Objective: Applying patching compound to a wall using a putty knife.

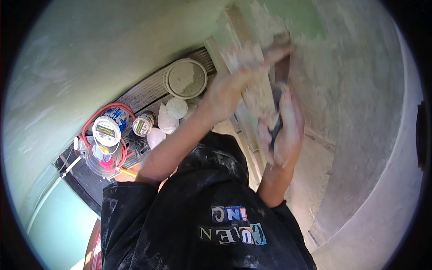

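Observation:
My right hand (pixel 288 130), dusted with pale powder, is closed around the dark handle of a scraper (pixel 282 69). Its flat brownish blade points away from me, beside the grey patched wall. My left hand (pixel 227 92) reaches in from the left with its fingers stretched out toward the blade; motion blurs them, and whether they touch the blade I cannot tell. Beneath and between the hands runs a narrow plank-like strip (pixel 258 92) smeared with whitish filler.
A round tub of grey paste (pixel 186 78) stands on a ribbed dark surface at the left. Nearby are a lidded white bucket (pixel 106 131), a small can (pixel 143 123), a red hose (pixel 85 126) and a clear container (pixel 101 162). Green walls (pixel 103 54) enclose the left side.

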Tool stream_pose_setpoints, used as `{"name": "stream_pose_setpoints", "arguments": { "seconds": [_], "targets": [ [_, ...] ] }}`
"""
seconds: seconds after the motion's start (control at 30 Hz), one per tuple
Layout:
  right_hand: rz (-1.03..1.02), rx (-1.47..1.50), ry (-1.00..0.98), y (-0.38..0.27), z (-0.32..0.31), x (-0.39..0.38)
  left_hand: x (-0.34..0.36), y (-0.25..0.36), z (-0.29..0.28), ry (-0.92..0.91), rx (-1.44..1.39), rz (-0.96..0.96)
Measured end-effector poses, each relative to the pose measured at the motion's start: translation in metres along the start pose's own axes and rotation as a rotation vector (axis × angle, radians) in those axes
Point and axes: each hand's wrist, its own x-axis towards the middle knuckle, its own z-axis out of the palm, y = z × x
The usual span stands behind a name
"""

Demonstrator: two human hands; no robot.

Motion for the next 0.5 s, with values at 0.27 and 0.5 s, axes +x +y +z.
{"name": "stream_pose_setpoints", "arguments": {
  "seconds": [0.27, 0.5],
  "targets": [
    [-0.012, 0.034, -0.019, 0.007, 0.007, 0.010, -0.004, -0.005, -0.012, -0.045, 0.057, -0.086],
    [-0.036, 0.079, 0.032, 0.009, 0.010, -0.002, 0.006, 0.018, -0.011, -0.030, -0.159, -0.329]
  ]
}}
